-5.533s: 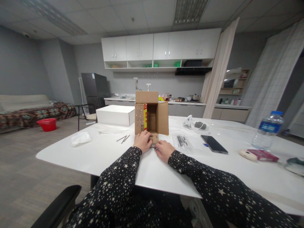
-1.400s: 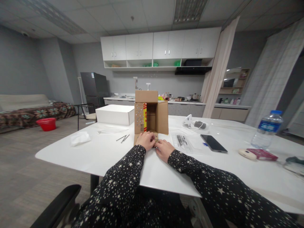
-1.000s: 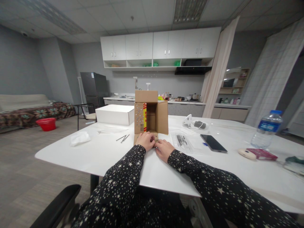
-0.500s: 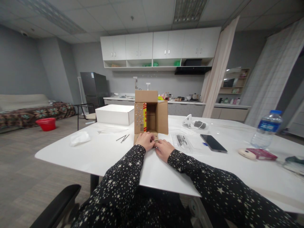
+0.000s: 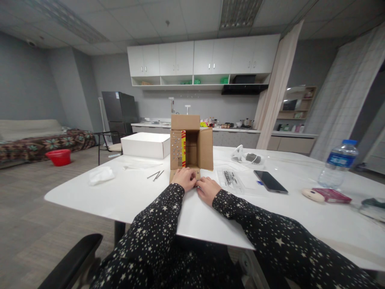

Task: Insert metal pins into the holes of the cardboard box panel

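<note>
A brown cardboard box (image 5: pixel 206 149) stands on its side on the white table, its opening towards me and its flaps spread. Small grey dots and a red and yellow strip cover its left flap. My left hand (image 5: pixel 184 178) is closed over the box's lower flap, fingertips curled under. Close beside it, my right hand (image 5: pixel 208 189) is also closed, its fingertips at the flap's front edge, almost touching the left. What the fingers pinch is hidden. Several thin screws or nails (image 5: pixel 156 175) lie left of my hands. A clear bag with dark slender pieces (image 5: pixel 230 179) lies to the right.
A white box (image 5: pixel 146 145) stands behind on the left, with a crumpled tissue (image 5: pixel 101 175) in front of it. To the right are a phone (image 5: pixel 270 182), a water bottle (image 5: pixel 338 164), a maroon packet (image 5: pixel 332 195) and a white device with a cord (image 5: pixel 237 153).
A small thin light piece that showed between my fingertips is now out of sight. Both hands have stayed almost in place; the box has not moved.
</note>
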{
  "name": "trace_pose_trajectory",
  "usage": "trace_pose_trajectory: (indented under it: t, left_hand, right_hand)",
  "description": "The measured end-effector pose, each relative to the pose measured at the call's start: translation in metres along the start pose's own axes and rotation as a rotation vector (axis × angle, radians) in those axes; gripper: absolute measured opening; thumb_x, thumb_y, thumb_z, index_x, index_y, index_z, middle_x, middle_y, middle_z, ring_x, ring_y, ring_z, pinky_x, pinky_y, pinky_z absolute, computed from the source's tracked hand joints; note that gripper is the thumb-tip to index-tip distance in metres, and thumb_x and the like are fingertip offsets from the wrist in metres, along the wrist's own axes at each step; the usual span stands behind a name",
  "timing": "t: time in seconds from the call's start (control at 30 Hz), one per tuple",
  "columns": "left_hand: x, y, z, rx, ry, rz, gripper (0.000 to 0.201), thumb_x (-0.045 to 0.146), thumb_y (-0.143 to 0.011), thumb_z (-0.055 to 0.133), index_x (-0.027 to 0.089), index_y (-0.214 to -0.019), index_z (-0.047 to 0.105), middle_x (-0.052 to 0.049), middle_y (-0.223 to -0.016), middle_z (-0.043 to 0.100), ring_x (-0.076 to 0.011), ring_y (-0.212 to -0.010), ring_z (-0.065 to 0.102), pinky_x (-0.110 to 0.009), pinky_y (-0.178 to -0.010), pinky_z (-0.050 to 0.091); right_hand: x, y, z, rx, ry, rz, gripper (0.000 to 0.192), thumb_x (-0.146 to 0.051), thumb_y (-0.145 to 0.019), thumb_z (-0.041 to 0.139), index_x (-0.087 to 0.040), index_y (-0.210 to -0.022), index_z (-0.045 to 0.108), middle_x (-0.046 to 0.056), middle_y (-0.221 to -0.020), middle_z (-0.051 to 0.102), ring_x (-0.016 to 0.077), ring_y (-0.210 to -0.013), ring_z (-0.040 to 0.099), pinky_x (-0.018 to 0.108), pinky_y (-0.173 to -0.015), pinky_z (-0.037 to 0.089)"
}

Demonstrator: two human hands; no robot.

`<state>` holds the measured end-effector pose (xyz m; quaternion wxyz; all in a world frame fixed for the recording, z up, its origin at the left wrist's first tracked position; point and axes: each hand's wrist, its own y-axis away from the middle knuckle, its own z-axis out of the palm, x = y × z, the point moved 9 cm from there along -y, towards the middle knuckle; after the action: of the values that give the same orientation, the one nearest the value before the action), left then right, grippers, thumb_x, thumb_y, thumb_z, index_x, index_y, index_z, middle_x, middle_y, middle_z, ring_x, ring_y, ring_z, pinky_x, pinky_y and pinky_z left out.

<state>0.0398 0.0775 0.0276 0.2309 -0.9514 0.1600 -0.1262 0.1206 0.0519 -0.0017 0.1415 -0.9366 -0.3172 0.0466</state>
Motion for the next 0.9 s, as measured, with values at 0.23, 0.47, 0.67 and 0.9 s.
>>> trace_pose_trajectory:
  t: [0.23, 0.47, 0.67, 0.9]
  left_hand:
    - [-0.0032, -0.001, -0.0016, 0.009, -0.03, -0.038, 0.012, 0.026, -0.08, 0.052, 0.022, -0.087, 0.06, -0.004, -0.091, 0.063, -0.0226, -0.096, 0.055, -0.038, -0.086, 0.038]
    - [-0.0074, -0.0011, -0.0056, 0.083, -0.07, -0.067, 0.024, 0.028, -0.081, 0.051, 0.024, -0.105, 0.055, -0.006, -0.105, 0.058, -0.0248, -0.105, 0.051, -0.039, -0.089, 0.037]
    - [-0.0094, -0.0012, -0.001, 0.064, -0.087, -0.068, 0.025, 0.03, -0.082, 0.05, 0.023, -0.106, 0.054, -0.007, -0.108, 0.056, -0.0264, -0.106, 0.049, -0.041, -0.089, 0.037]
    - [-0.0056, -0.0018, 0.0014, 0.047, -0.075, -0.036, 0.023, 0.029, -0.083, 0.048, 0.022, -0.104, 0.056, -0.007, -0.109, 0.056, -0.0248, -0.107, 0.048, -0.041, -0.09, 0.037]
  right_hand:
    - [0.0005, -0.0003, -0.0002, -0.009, -0.006, 0.004, 0.026, -0.023, -0.088, 0.044, -0.021, -0.107, 0.062, 0.009, -0.105, 0.059, 0.022, -0.098, 0.052, 0.033, -0.081, 0.039]
    - [0.0007, -0.0003, -0.0005, 0.009, -0.007, 0.003, 0.025, -0.023, -0.088, 0.045, -0.021, -0.105, 0.063, 0.008, -0.103, 0.06, 0.0216, -0.096, 0.052, 0.032, -0.08, 0.038]
    - [0.0008, -0.0002, -0.0005, 0.007, -0.007, 0.004, 0.026, -0.024, -0.089, 0.043, -0.021, -0.106, 0.063, 0.008, -0.103, 0.06, 0.0215, -0.096, 0.052, 0.032, -0.08, 0.038]
    - [0.0002, 0.0002, -0.0011, 0.0, -0.006, 0.006, 0.026, -0.024, -0.089, 0.043, -0.021, -0.106, 0.062, 0.009, -0.105, 0.06, 0.0218, -0.097, 0.052, 0.033, -0.08, 0.039]
